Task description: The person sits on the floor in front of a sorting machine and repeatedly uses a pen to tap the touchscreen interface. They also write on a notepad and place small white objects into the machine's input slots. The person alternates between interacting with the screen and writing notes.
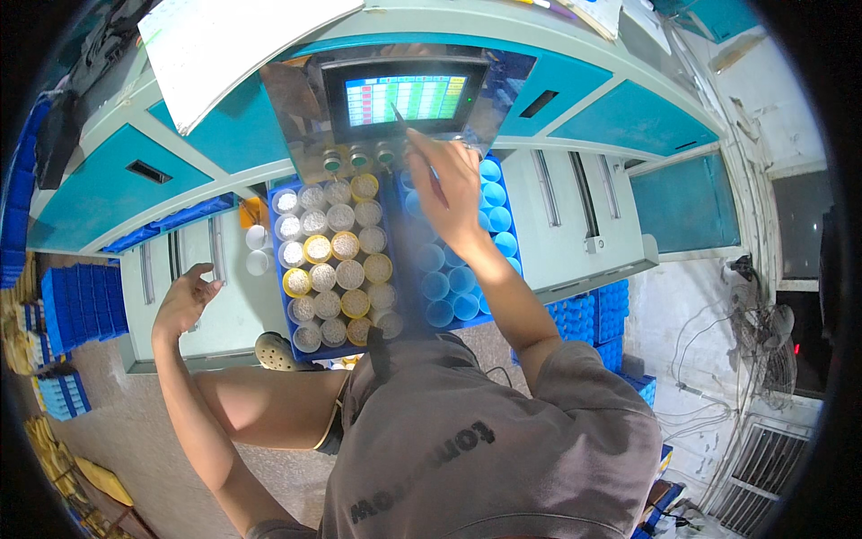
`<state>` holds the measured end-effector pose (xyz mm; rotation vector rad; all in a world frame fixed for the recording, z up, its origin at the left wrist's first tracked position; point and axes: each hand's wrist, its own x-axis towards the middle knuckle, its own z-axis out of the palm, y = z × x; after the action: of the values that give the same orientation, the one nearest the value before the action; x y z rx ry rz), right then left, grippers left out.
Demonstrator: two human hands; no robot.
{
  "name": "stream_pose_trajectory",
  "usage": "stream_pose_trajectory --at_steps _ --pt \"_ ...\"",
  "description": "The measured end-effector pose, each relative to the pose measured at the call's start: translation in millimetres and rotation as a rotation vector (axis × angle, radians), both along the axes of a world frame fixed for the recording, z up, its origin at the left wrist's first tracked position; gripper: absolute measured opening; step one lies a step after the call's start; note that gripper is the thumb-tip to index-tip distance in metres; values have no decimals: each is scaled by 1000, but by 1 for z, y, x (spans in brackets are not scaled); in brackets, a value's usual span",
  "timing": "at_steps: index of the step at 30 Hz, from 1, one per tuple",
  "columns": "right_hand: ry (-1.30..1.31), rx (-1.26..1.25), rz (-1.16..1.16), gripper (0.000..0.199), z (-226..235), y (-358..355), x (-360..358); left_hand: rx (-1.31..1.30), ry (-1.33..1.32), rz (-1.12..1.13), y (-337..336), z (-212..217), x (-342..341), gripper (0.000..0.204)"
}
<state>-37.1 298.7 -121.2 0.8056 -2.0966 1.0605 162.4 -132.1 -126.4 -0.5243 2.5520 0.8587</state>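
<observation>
My right hand (pixel 444 184) is closed around a slim pointed tool, a pen or tweezers; I cannot tell which. Its dark tip (pixel 396 113) is at the lit screen (pixel 409 97), which shows a coloured grid. My left hand (pixel 186 304) hovers over the pale worktop at the left, fingers loosely bent and apart, holding nothing. Between my arms stands a blue tray (pixel 280 260) of round cups, some white and some yellow-rimmed, filled with small pale pieces. Right of it, partly behind my right forearm, a second tray holds light-blue cups (pixel 462 278).
Several round buttons (pixel 359 157) sit below the screen. Two white cups (pixel 258 250) stand left of the filled tray. Slotted rails (pixel 548 189) run along the right worktop. Blue crates (pixel 83 307) are stacked at the left. A fan (pixel 765 346) stands at the right.
</observation>
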Motion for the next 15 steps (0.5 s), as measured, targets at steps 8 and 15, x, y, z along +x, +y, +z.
stream_pose_trajectory --at_steps 8,15 --pt "3 24 19 31 -3 -4 -4 -3 3 -4 -1 1 2 62" --pt "30 16 18 30 -5 -4 -6 9 7 3 -1 0 3 62"
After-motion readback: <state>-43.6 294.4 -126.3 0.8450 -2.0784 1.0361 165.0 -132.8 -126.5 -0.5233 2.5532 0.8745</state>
